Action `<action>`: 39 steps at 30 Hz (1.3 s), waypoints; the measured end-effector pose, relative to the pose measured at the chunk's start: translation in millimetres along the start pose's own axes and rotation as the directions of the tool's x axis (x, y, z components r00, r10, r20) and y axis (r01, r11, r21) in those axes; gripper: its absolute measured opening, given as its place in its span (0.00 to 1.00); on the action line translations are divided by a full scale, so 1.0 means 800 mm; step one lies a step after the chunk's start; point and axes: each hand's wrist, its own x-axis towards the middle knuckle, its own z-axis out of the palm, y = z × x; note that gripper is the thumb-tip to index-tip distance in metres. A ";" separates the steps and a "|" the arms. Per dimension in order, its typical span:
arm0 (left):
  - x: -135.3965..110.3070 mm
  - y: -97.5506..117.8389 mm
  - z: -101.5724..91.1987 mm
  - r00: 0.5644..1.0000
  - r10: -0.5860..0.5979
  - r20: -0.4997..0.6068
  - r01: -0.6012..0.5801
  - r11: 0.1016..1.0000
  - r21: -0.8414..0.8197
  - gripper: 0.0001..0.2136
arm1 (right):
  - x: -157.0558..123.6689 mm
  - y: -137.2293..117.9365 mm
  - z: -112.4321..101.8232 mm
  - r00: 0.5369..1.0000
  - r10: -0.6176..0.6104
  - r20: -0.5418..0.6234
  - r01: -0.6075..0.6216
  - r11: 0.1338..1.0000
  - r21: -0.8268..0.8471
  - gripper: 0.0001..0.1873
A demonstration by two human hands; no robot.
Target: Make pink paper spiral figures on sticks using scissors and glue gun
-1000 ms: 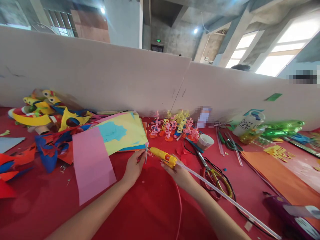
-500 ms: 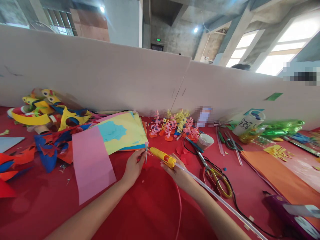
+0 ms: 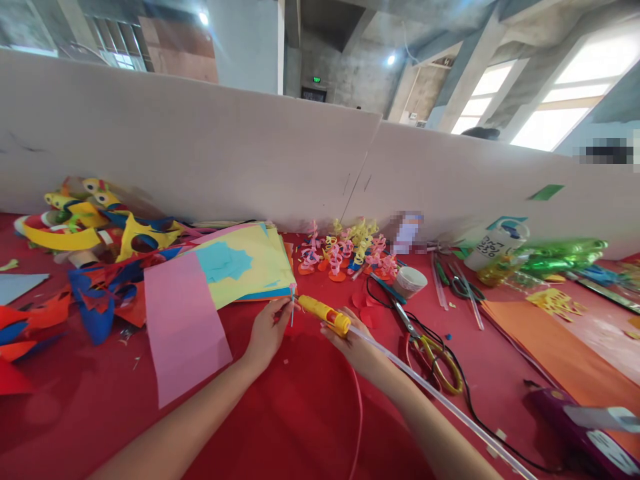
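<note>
My right hand [image 3: 358,347] grips a yellow glue gun [image 3: 324,312] with a long clear glue stick [image 3: 440,399] trailing back along my forearm. The gun's nozzle points left at a thin stick with a pink tip [image 3: 293,302], pinched upright in my left hand [image 3: 267,333]. Both hands rest low over the red tablecloth [image 3: 300,413], just in front of a stack of coloured paper sheets [image 3: 245,263].
A pink sheet [image 3: 183,327] lies left of my left hand. Paper scraps and crafts [image 3: 90,240] pile at far left. Small curled paper flowers [image 3: 345,253], a tape roll [image 3: 410,281], scissors [image 3: 425,340], a black cord and orange paper [image 3: 555,347] lie to the right. A white partition [image 3: 200,147] stands behind.
Almost nothing differs: both hands keep the same grip and place, and the view has shifted only slightly.
</note>
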 end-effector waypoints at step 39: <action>0.000 -0.002 -0.001 1.000 -0.001 0.028 0.001 1.000 -0.024 0.13 | 0.003 -0.006 -0.009 1.000 -0.011 0.003 0.011 1.000 0.025 0.13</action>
